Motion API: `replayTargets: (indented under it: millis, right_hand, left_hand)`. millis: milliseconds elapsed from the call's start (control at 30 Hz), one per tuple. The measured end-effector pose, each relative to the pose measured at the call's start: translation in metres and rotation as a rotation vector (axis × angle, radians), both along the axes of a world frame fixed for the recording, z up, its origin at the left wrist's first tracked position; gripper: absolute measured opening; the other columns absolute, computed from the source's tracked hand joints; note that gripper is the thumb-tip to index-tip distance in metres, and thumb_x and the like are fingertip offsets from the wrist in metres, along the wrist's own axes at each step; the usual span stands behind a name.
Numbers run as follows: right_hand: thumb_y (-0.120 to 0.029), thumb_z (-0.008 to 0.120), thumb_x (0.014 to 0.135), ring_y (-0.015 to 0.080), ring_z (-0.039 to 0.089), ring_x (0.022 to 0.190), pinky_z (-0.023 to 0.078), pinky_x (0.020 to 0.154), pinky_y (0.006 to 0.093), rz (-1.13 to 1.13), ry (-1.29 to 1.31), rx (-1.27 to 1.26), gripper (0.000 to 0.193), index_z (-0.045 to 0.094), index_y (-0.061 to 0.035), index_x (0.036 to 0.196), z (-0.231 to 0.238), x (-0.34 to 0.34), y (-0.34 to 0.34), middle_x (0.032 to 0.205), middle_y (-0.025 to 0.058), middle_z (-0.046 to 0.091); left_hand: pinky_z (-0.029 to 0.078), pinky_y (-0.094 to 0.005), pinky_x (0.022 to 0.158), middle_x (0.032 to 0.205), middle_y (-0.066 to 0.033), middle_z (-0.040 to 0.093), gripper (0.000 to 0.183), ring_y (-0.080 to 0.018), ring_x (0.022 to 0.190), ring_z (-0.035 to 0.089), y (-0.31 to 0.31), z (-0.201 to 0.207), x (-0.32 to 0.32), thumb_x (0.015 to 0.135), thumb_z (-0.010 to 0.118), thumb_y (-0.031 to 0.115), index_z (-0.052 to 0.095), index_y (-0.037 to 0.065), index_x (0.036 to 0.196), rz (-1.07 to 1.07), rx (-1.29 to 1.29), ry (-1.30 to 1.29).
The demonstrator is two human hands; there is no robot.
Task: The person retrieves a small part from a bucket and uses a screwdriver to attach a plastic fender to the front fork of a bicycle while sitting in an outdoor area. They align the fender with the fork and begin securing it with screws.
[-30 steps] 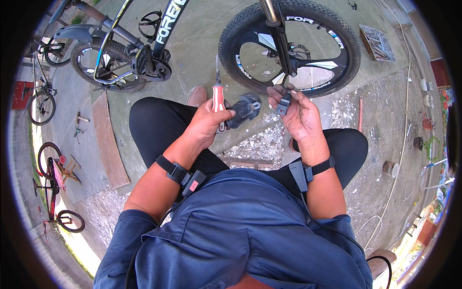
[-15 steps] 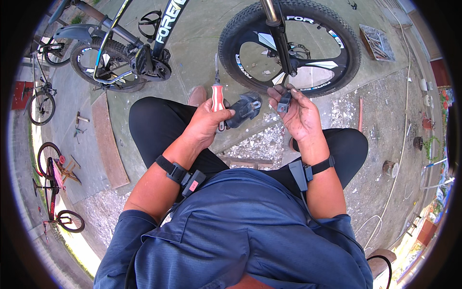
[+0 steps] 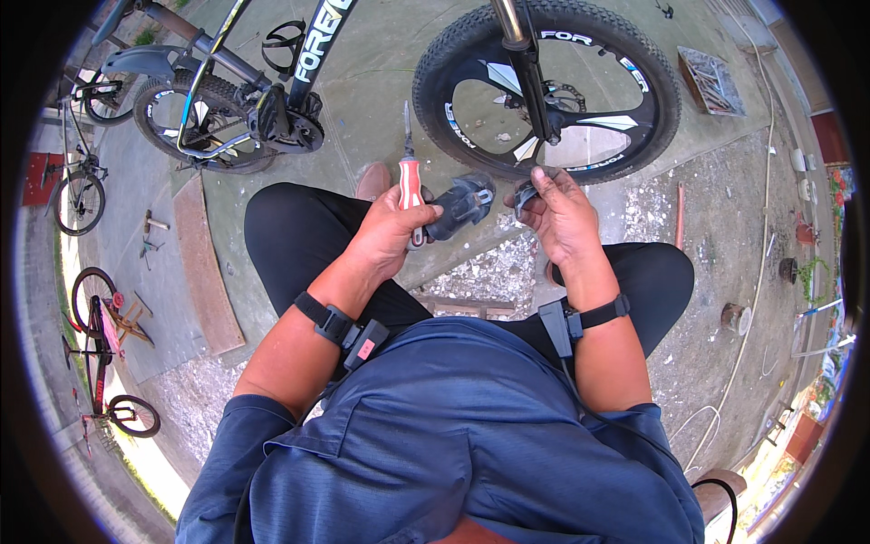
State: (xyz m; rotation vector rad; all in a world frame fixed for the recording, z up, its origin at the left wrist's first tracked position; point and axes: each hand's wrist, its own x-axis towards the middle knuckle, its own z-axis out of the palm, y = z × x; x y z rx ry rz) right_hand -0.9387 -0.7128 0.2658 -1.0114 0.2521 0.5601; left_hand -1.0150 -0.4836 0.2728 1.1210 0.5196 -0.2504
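Observation:
My left hand [image 3: 388,234] is closed around a screwdriver [image 3: 410,184] with a red-and-white handle, its thin blade pointing away from me. The same hand pinches a dark, dusty plastic part [image 3: 460,207] under the thumb; one end of it is notched. Just to the right, my right hand [image 3: 571,222] grips a small black piece [image 3: 525,194] between thumb and fingers. That piece is partly hidden by the fingers and stands a little apart from the dark part. Both hands are held above the gap between my knees.
Ahead stands a bicycle, its front wheel [image 3: 433,100] close beyond my hands. A metal tray of tools [image 3: 711,82] lies at the far right. At left are a hammer [image 3: 156,220], a long board [image 3: 207,263] and another bicycle [image 3: 98,354]. A hose [image 3: 754,299] runs along the right.
My right hand has turned the small black piece and drawn its fingers in around it, the thumb now over it. My left hand, screwdriver and dark part have barely moved.

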Motion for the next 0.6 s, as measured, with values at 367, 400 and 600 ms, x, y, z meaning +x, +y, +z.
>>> replayTargets:
  millis: [367, 400, 600]
  right_hand:
    - [-0.025, 0.07, 0.087, 0.0095, 0.059, 0.064, 0.051, 0.049, 0.0228, 0.0, -0.143, -0.211, 0.031, 0.05, -0.0048, 0.099, -0.0022, -0.0038, 0.007, 0.08, 0.002, 0.058]
    - [-0.025, 0.07, 0.087, 0.0094, 0.059, 0.064, 0.051, 0.05, 0.0228, -0.004, -0.143, -0.21, 0.031, 0.049, -0.0047, 0.099, -0.0017, -0.0042, 0.0072, 0.081, 0.0023, 0.058]
    - [-0.024, 0.069, 0.087, 0.0095, 0.059, 0.067, 0.051, 0.052, 0.0233, -0.011, -0.139, -0.184, 0.031, 0.049, -0.0049, 0.101, -0.0035, -0.0043, 0.0072, 0.083, 0.002, 0.058]
  left_hand:
    - [0.042, -0.0255, 0.056, 0.078, -0.0009, 0.057, 0.027, -0.0111, 0.066, 0.057, -0.0023, -0.0026, 0.0004, 0.077, 0.071, 0.005, 0.051, 0.007, 0.095, 0.014, 0.023, -0.012]
    - [0.042, -0.0254, 0.055, 0.078, -0.0009, 0.057, 0.027, -0.011, 0.066, 0.057, -0.0024, -0.0028, 0.0003, 0.077, 0.071, 0.005, 0.051, 0.007, 0.095, 0.014, 0.024, -0.012]
    - [0.046, -0.0249, 0.064, 0.083, -0.0014, 0.054, 0.031, -0.0116, 0.072, 0.057, -0.001, 0.0012, 0.001, 0.076, 0.07, 0.002, 0.05, 0.005, 0.1, -0.008, 0.013, 0.018]
